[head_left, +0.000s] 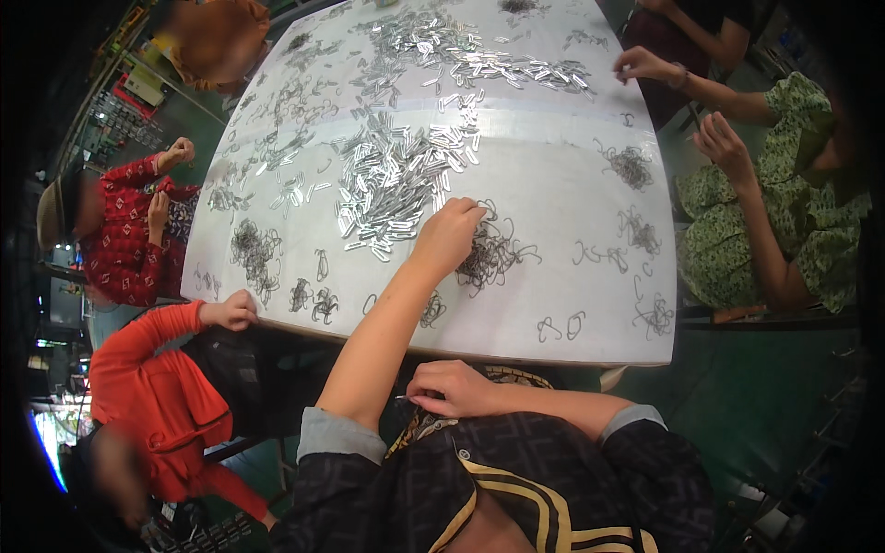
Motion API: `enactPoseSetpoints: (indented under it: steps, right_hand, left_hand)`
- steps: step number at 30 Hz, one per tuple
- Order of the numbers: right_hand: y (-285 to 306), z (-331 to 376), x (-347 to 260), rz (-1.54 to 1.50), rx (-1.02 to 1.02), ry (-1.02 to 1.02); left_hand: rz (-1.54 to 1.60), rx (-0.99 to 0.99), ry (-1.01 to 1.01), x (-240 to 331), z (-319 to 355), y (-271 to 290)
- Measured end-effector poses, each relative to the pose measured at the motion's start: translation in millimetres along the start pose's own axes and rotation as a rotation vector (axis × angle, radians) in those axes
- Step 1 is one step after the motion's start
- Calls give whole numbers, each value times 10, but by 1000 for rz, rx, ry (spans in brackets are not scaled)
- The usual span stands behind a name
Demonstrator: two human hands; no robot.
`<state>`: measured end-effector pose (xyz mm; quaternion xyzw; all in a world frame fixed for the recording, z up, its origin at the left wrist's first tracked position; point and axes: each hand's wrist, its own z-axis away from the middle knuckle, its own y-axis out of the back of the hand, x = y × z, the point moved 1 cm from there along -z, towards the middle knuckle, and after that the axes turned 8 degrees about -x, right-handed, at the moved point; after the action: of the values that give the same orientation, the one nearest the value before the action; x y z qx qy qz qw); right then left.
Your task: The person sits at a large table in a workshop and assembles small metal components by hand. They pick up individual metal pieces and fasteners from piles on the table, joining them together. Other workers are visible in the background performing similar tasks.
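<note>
My left hand (450, 234) reaches over the table, its fingers pinched on a bent wire hook at the top edge of a dark pile of wire hooks (489, 263). Just left of that hand spreads a large heap of flat, shiny, elongated metal pieces (392, 180). Close to my body, below the table's front edge, my right hand (452, 389) is curled closed. A thin, light tip shows at its fingers, too small to name. A smaller cluster of wire hooks (430, 311) lies beside my left forearm.
Around the white table (572, 313) are several other people: a person in orange-red (161, 378), one in patterned red (129, 230), one in green print (737, 203). More metal pieces (525, 69) lie at the far side, and wire clusters (255, 249) near the edges.
</note>
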<state>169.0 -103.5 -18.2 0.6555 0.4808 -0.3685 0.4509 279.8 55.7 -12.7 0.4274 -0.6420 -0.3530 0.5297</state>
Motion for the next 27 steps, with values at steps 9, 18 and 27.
enactPoseSetpoints:
  steps: [9, 18, 27]
  right_hand:
    - [17, 12, 7, -6, 10, -5]
    - [-10, -28, 21, 30, 16, 18]
    - [-38, -44, -25, 55, 13, 42]
  left_hand:
    - [-197, -101, -168, -20, -235, -117]
    - [-414, -312, -254, 270, -322, -293]
    - [-32, -171, 87, 169, -258, -126]
